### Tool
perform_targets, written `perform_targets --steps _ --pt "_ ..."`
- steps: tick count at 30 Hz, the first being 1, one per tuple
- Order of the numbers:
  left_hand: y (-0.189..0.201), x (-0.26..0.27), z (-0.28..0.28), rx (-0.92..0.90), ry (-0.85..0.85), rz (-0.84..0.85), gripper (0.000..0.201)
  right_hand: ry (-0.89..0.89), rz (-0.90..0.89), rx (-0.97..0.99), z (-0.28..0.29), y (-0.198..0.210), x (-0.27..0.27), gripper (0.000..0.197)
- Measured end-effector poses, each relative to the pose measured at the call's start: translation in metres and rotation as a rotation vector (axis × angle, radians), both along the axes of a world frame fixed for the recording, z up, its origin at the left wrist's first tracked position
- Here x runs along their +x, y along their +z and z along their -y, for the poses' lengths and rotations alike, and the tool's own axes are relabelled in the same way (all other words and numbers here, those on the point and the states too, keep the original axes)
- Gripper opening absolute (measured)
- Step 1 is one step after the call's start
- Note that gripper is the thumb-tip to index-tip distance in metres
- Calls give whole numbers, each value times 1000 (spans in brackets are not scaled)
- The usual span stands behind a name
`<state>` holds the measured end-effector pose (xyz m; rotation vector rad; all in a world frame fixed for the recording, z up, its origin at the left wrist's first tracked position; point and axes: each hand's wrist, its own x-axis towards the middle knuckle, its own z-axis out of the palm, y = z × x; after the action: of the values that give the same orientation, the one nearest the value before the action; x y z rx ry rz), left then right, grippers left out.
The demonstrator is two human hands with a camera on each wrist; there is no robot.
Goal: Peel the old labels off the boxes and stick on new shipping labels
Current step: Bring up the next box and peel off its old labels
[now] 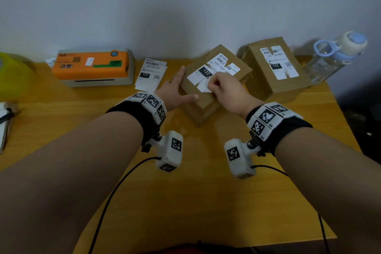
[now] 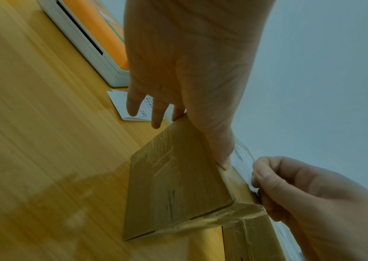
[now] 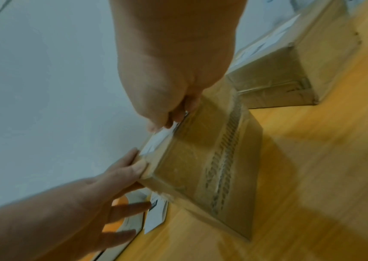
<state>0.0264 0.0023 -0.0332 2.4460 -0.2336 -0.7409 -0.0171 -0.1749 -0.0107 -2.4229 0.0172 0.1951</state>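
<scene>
A brown cardboard box (image 1: 208,101) (image 2: 173,185) (image 3: 209,164) lies turned at an angle on the wooden table (image 1: 185,202). Its white old label (image 1: 212,70) is torn and partly lifted. My left hand (image 1: 177,88) (image 2: 185,74) (image 3: 120,176) lies flat against the box's left corner, fingers straight, thumb along the near edge. My right hand (image 1: 222,90) (image 3: 169,98) (image 2: 274,185) pinches the lifted lower flap of the label (image 1: 203,86). A second box (image 1: 276,74) (image 3: 290,70) with a torn label (image 1: 277,62) stands to the right. A stack of new labels (image 1: 151,74) (image 2: 142,109) lies left of the box.
An orange and white label printer (image 1: 92,68) (image 2: 89,35) sits at the back left. A clear water bottle (image 1: 334,57) with a blue lid stands at the back right corner. The wall is close behind the boxes. A yellow object (image 1: 12,74) is at the far left.
</scene>
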Motion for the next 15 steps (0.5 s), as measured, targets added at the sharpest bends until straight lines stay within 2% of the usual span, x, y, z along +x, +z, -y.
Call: perform_targets --steps 1,3,5,8,13,15 --pt "0 0 0 4 -1 -2 102 -5 6 44 4 0 -2 6" --pt "0 0 0 11 -3 -2 102 22 7 34 9 -2 -6 17" --pt "2 -2 0 23 -6 9 101 40 52 -90 9 -4 -6 22" --pt "4 -4 0 31 -10 26 100 44 184 -270 3 -4 -3 14" --pt "5 -4 1 47 -2 21 100 140 228 -463 -7 -4 1 18" --pt "6 -5 1 44 -1 21 99 135 253 -473 -8 -5 0 20"
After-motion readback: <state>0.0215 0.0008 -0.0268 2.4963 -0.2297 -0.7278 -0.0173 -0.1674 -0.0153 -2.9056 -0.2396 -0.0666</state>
